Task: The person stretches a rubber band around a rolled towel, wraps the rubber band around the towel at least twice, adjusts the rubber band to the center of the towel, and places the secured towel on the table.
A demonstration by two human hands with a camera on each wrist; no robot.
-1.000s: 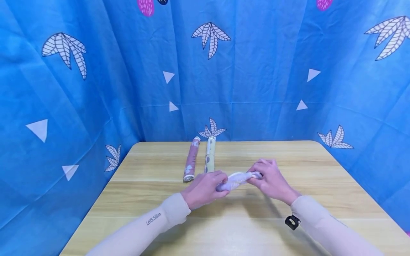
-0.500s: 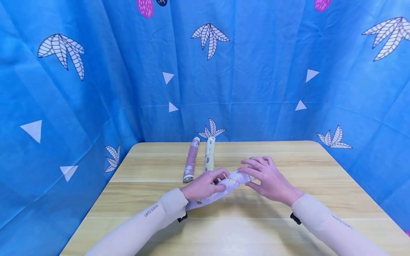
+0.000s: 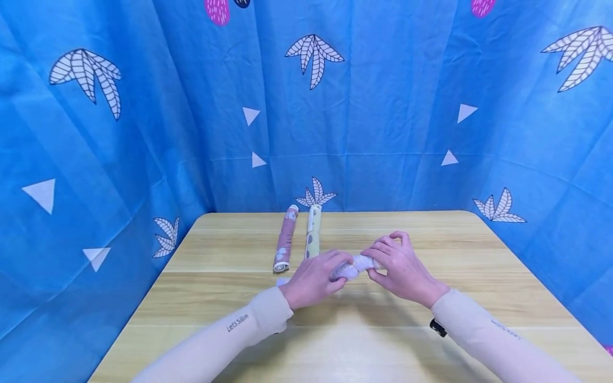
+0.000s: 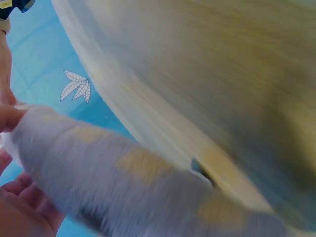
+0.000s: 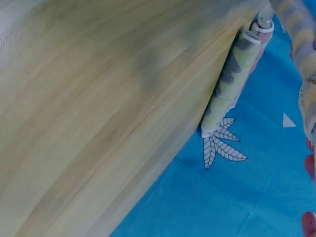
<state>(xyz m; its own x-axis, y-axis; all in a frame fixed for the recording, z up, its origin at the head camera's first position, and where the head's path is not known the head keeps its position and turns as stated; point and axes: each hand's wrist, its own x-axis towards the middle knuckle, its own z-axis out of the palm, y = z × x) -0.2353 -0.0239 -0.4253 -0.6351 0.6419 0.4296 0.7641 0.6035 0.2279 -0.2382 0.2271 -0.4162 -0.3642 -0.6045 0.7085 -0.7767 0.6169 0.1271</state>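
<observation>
A rolled-up lavender towel [image 3: 364, 263] with pale yellow patches is held above the table between both hands. My left hand [image 3: 315, 277] curls its fingers and thumb round the middle of the roll, and a bit of its left end shows behind the wrist. At the right end, my right hand [image 3: 399, 268] grips the roll between thumb and fingers. Up close in the left wrist view, the towel [image 4: 123, 168] slants down from the right hand [image 4: 24, 202]. Along the right edge of the right wrist view the towel [image 5: 302, 44] looks narrowed partway.
Two more rolled towels lie side by side at the far left of the wooden table [image 3: 407, 351]: a mauve one [image 3: 286, 236] and a pale green one [image 3: 313, 229] with grey spots. A blue patterned curtain [image 3: 383, 106] hangs behind and beside the table.
The towel's left part, swung out below my left wrist half a second ago, is now behind the wrist. The right hand's spread fingers have closed in on the right end.
</observation>
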